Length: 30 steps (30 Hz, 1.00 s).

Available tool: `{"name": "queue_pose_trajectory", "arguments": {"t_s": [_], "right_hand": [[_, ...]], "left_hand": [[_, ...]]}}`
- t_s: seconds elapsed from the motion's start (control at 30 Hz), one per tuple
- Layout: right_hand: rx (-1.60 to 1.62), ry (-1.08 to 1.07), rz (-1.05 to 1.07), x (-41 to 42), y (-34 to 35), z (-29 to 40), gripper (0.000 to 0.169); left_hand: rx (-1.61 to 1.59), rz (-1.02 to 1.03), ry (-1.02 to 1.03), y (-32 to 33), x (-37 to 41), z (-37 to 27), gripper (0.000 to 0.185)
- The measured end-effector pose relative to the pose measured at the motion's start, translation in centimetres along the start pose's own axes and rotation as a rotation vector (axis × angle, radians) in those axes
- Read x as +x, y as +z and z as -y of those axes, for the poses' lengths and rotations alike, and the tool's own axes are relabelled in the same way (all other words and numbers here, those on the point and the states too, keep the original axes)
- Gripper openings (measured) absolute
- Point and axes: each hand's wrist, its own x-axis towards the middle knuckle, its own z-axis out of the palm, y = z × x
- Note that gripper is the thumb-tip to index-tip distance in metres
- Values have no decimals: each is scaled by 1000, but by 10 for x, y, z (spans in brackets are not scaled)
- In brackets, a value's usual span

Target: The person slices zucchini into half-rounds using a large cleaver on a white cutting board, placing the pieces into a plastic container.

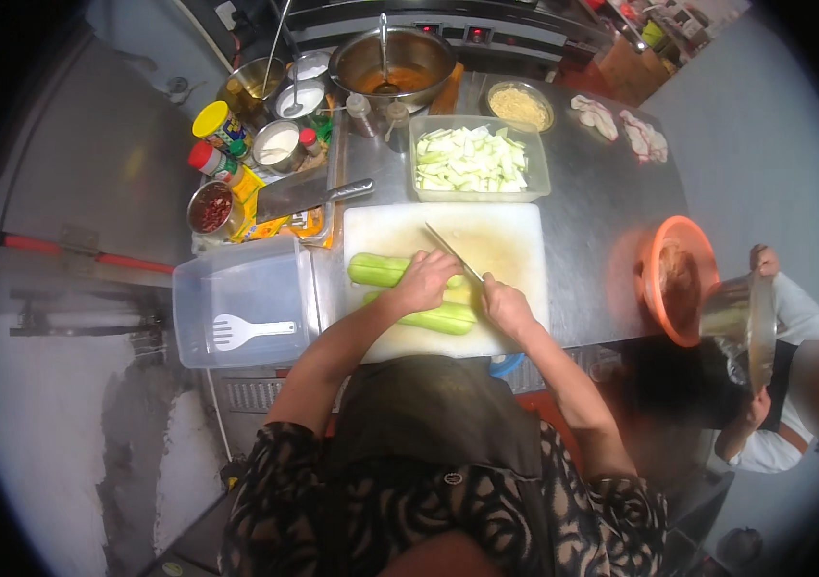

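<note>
My left hand (427, 280) presses on a peeled pale-green gourd piece (378, 269) lying across the white cutting board (445, 220). In my right hand (507, 306) is the handle of a knife (455, 250), its blade slanting up and left beside the gourd's right end. Whether the edge touches the gourd is hard to tell. A second gourd piece (447, 317) lies nearer to me on the board, partly under my left wrist. Beyond the board stands a clear plastic tub (478, 195) full of cut pale-green pieces (471, 159).
Left of the board, a cleaver (294, 195) rests by seasoning containers; a plastic bin (244, 267) holds a white slotted turner (254, 330). A steel bowl with a ladle (409, 43) stands behind. At right, a person holds a large metal pot (741, 332) beside an orange basin (694, 234).
</note>
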Motion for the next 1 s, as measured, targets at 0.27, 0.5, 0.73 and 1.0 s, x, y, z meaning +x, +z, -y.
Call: {"name": "queue_pose_trajectory", "arguments": {"t_s": [0.27, 0.5, 0.73, 1.0], "right_hand": [[21, -13, -23, 2, 4, 0, 13], [8, 5, 32, 8, -6, 10, 14], [40, 22, 41, 13, -6, 15, 15], [9, 50, 97, 18, -6, 16, 16]], "left_hand": [[11, -17, -5, 5, -2, -1, 42], [7, -86, 20, 8, -5, 2, 41], [-14, -80, 27, 7, -5, 5, 41], [-11, -103, 43, 12, -7, 4, 40]]}}
